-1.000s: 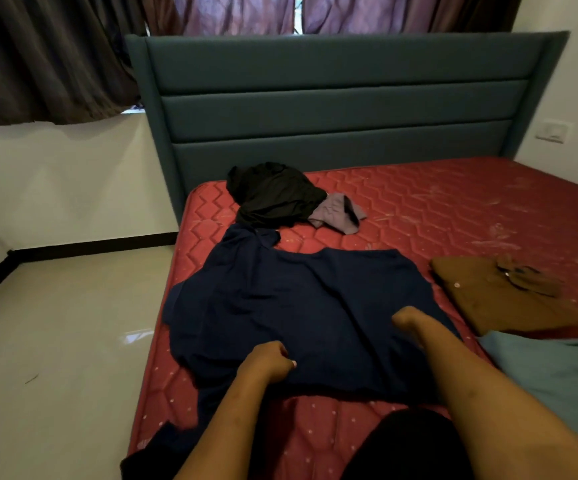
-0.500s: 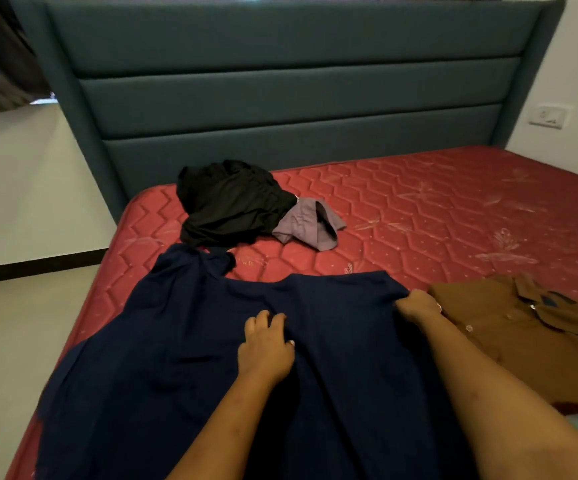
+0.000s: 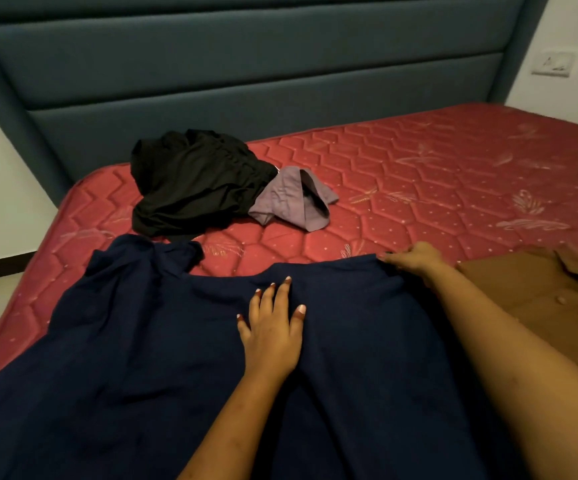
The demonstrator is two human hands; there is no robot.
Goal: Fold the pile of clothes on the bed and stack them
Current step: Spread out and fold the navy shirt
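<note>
Navy garment lies spread on the near part of the red mattress; looks like smoothing before the first fold. Left hand is flat on its middle, fingers straight, pressing. Right hand pinches the far right corner, fingers curled. Just beside it: folded brown shirt. Farther back, unfolded black garment touches a purple piece. Next probably: fold one side inward, edges aligned.

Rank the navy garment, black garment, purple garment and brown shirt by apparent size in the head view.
1. The navy garment, by far the largest, though it is also nearest the camera.
2-3. The black garment and the brown shirt: unsure, since the shirt is partly out of frame.
4. The purple garment, smallest.
</note>
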